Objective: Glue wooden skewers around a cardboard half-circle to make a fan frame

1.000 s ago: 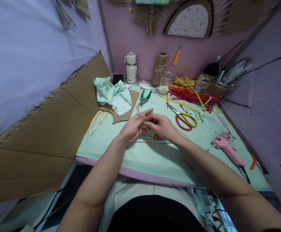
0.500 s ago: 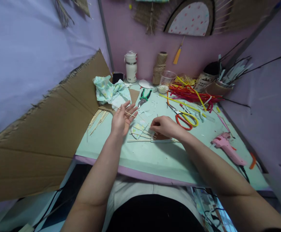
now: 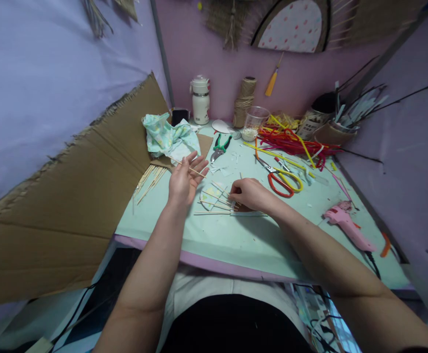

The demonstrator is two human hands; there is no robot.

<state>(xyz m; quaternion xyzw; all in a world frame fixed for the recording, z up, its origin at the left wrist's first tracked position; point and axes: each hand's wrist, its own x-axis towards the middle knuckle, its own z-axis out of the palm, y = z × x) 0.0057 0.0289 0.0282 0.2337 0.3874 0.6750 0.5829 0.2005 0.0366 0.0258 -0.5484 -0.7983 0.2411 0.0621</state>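
Note:
My left hand [image 3: 184, 184] is raised palm up above the table, fingers spread, with a thin wooden stick [image 3: 198, 172] held across it under the thumb. Fingertips pinched together, my right hand [image 3: 253, 192] is at the inner end of a stick [image 3: 219, 189] in a fan-like layout. Several sticks spread leftward there from a small brown piece [image 3: 246, 208], mostly hidden beneath that hand. A patterned piece of fabric [image 3: 207, 200] with a curved edge lies under the sticks. One longer stick [image 3: 214, 213] runs along the bottom.
Green-handled pruners [image 3: 219, 149], scissors [image 3: 280, 182] and a pink glue gun [image 3: 348, 228] lie around the work. Behind are patterned cloth [image 3: 162, 135], a white bottle [image 3: 200, 100], twine [image 3: 243, 103], a plastic cup [image 3: 254, 122] and red pipe cleaners [image 3: 290, 142]. Cardboard [image 3: 70, 196] leans left.
The stick at my right fingertips has come down and lies among the fanned sticks. My left hand has barely moved and keeps its stick.

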